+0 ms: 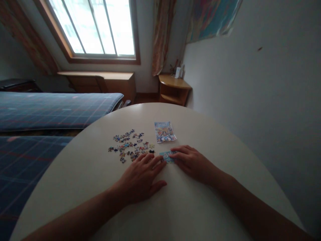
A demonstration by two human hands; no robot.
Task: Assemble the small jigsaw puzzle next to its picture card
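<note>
A small joined patch of light-blue jigsaw puzzle pieces (pixel 166 156) lies flat on the white table, between my two hands. My left hand (pixel 142 177) rests palm down with its fingers stretched out, the index fingertip at the patch's left edge and the thumb apart on the table. From the right, my right hand (pixel 192 161) reaches over the patch, its fingertips touching the patch's right side; the fingers lie extended. Several loose jigsaw pieces (pixel 126 145) are scattered beyond my left hand. A printed picture sheet (pixel 165 132) with a blue penguin-like figure lies behind the patch.
The round white table (pixel 200 207) fills the foreground. Blue plaid beds or mattresses (pixel 60 110) stand to the left. A wooden desk (pixel 117 76) is below the window, and a corner shelf (pixel 174 81) holds small items. A white wall (pixel 250 93) runs along the right.
</note>
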